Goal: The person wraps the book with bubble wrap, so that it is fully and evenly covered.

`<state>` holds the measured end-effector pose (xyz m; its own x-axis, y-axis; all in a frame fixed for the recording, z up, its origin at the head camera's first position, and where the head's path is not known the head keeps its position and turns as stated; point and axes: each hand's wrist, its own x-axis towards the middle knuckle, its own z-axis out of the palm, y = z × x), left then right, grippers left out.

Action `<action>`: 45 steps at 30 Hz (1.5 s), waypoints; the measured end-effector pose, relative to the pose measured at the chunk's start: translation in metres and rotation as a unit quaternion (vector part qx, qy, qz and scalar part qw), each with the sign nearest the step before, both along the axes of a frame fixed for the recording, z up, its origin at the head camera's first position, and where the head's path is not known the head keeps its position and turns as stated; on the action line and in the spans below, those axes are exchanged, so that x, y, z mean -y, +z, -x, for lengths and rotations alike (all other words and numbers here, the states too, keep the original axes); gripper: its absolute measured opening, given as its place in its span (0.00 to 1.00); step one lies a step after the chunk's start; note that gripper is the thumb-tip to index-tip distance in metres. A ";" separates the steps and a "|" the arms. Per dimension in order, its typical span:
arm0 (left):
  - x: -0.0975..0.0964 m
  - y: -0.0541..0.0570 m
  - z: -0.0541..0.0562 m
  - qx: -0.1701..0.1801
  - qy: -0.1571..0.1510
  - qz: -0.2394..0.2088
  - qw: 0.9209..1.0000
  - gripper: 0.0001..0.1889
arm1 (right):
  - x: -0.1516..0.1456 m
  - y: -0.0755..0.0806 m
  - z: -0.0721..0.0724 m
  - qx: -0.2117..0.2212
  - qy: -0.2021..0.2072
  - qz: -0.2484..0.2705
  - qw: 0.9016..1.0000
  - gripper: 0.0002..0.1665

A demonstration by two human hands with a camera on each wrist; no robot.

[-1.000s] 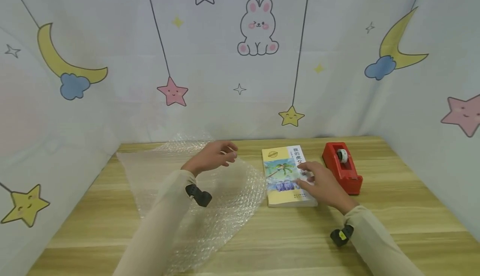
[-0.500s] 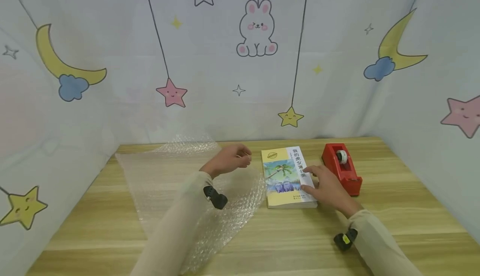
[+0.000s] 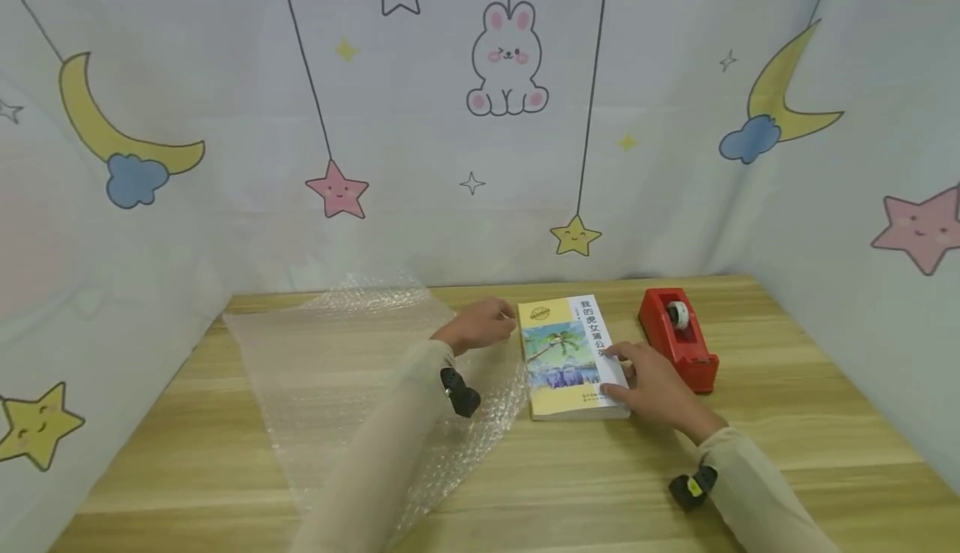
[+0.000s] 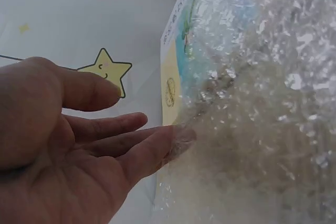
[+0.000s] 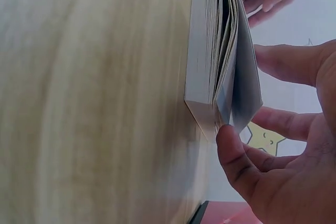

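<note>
A paperback book (image 3: 562,357) with a yellow-and-white cover lies face up on the wooden table, its front cover slightly raised from the pages in the right wrist view. My right hand (image 3: 654,382) is at its right side, thumb and index finger spread over the cover's edge; in the right wrist view a fingertip (image 5: 229,137) is right at the page corner. Close to the book's upper left edge, my left hand (image 3: 482,325) hovers with loosely bent fingers above a clear bubble wrap sheet (image 3: 337,369). In the left wrist view its fingertips overlap the bubble wrap (image 4: 262,103).
A red tape dispenser (image 3: 693,353) with a roll of tape stands to the right of the book, close to the right hand. Behind the table (image 3: 795,403) hangs a white cloth (image 3: 420,236) printed with stars, moons and a rabbit.
My left hand has moved right, from over the bubble wrap to the book's left edge. My right hand has drawn back slightly from the cover's middle towards its right edge.
</note>
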<state>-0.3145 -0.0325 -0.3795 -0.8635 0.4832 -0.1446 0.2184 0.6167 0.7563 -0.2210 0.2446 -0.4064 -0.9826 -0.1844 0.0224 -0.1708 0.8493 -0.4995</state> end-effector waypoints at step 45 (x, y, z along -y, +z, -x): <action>-0.060 -0.009 0.014 0.017 0.092 -0.037 0.995 0.28 | 0.004 -0.002 0.000 0.048 0.002 -0.025 0.999 0.38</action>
<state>-0.3281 0.0273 -0.3887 -0.9334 0.3284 -0.1444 0.0815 0.5861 0.8061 -0.2206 0.2402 -0.4086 -0.9789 -0.1872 -0.0814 -0.1278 0.8730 -0.4707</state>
